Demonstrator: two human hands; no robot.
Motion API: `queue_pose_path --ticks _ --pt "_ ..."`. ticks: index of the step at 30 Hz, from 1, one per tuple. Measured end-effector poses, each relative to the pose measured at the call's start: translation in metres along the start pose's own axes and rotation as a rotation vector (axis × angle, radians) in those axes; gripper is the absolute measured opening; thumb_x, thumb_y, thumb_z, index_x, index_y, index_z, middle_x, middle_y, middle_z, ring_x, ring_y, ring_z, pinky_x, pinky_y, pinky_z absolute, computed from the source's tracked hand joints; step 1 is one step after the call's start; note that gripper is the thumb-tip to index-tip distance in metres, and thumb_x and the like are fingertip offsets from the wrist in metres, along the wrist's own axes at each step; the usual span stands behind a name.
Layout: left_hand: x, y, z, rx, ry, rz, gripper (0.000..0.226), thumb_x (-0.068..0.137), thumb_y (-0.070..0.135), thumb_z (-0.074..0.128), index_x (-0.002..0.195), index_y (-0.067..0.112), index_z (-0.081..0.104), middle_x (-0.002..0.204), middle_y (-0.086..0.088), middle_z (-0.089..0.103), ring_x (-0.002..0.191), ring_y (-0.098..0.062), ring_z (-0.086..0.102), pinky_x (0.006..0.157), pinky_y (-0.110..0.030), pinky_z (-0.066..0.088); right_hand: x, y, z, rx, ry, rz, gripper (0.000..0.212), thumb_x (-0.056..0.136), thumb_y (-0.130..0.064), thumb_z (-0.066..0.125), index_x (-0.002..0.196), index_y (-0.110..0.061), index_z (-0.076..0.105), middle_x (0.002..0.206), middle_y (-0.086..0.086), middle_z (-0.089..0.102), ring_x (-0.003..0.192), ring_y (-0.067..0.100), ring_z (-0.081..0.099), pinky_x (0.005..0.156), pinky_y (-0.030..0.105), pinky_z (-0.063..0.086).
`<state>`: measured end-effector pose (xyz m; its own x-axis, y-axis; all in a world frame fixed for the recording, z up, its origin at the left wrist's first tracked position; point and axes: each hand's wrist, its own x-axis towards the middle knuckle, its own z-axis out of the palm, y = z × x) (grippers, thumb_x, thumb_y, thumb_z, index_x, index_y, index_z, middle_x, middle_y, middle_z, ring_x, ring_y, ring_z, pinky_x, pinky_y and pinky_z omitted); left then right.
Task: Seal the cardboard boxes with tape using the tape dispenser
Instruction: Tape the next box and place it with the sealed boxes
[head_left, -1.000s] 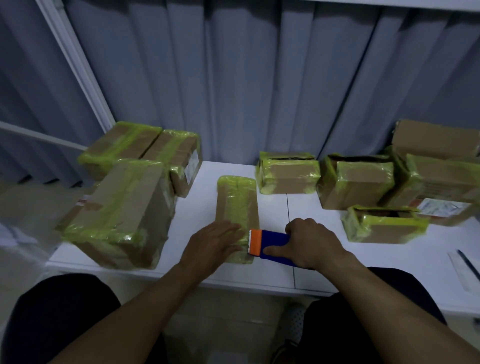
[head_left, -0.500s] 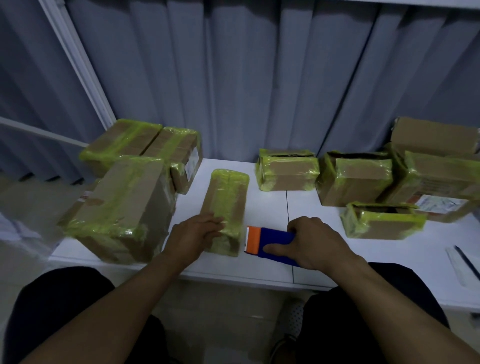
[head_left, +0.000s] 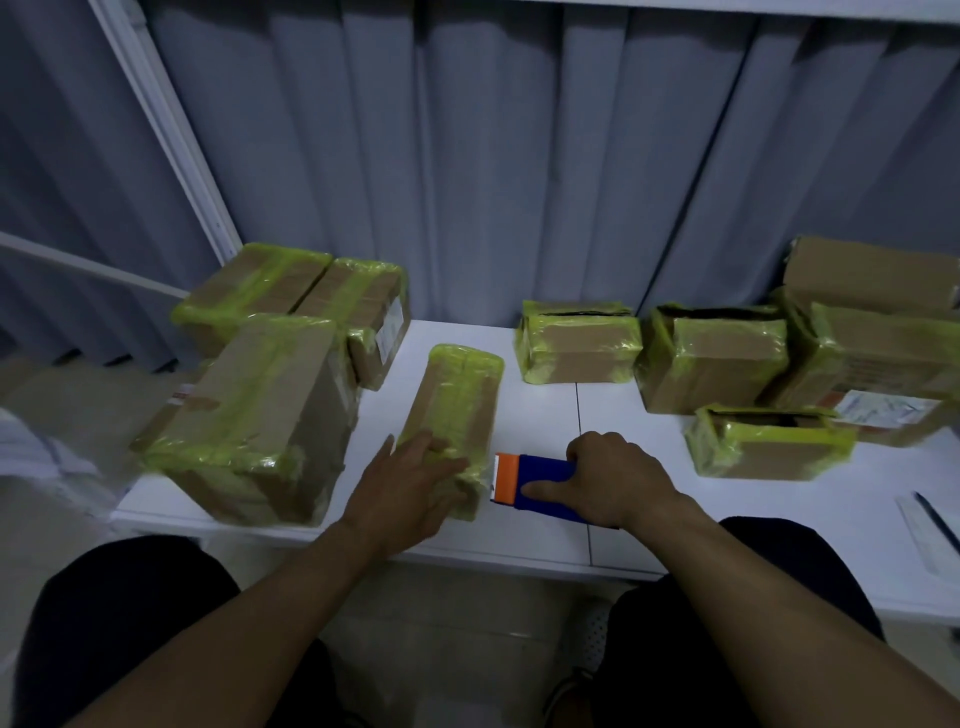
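Note:
A long narrow cardboard box (head_left: 457, 400) wrapped in yellow-green tape lies on the white table (head_left: 535, 415), pointing away from me. My left hand (head_left: 410, 483) rests flat on its near end, fingers spread over the top. My right hand (head_left: 618, 475) grips the blue tape dispenser (head_left: 540, 486) with an orange front, which sits on the table just right of the box's near end. The dispenser's orange end nearly touches the box's corner.
Three taped boxes (head_left: 260, 410) are stacked at the left table edge. Several boxes (head_left: 579, 348) with open tops and yellow-green tape stand at the back and right (head_left: 769, 441). A pen and paper (head_left: 935, 525) lie far right. Grey curtains hang behind.
My left hand has turned and pushed the narrow box leftward, away from the dispenser, and now lies flat on its near end. My right hand with the dispenser has stayed in place.

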<state>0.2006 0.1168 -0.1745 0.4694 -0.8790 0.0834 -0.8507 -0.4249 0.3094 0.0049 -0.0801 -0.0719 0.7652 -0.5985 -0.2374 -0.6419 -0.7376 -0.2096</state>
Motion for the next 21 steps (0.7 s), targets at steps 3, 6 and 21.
queue_pose_path --ticks 3,6,21 --pt "0.003 0.016 0.003 -0.068 0.019 -0.027 0.073 0.086 0.07 0.051 0.143 0.025 0.04 0.15 0.0 0.041 0.138 -0.02 0.041 0.119 -0.04 0.025 0.004 -0.004 0.004 -0.004 -0.007 -0.001 0.066 0.072 -0.083 0.067 0.089 -0.02 0.058 0.083 -0.004 0.058 0.075 0.017 0.061 0.062 0.028 0.046" --pt "0.007 0.023 -0.003 -0.077 -0.033 -0.029 0.052 0.097 0.045 0.048 0.144 0.022 0.045 0.152 -0.001 0.041 0.141 -0.02 0.037 0.122 -0.037 0.014 0.004 -0.005 0.002 0.022 -0.023 -0.001 0.066 0.071 -0.084 0.068 0.084 -0.02 0.056 0.079 -0.005 0.055 0.071 0.015 0.059 0.059 0.028 0.045" --pt "0.008 0.0 -0.032 -0.201 -0.022 0.094 0.083 0.084 0.084 0.022 0.117 0.027 0.072 0.127 0.006 0.064 0.123 -0.015 0.053 0.112 -0.044 0.032 -0.029 0.022 -0.008 0.136 -0.051 0.005 0.061 0.071 -0.081 0.07 0.085 -0.023 0.058 0.079 -0.008 0.06 0.075 0.01 0.063 0.062 0.024 0.051"
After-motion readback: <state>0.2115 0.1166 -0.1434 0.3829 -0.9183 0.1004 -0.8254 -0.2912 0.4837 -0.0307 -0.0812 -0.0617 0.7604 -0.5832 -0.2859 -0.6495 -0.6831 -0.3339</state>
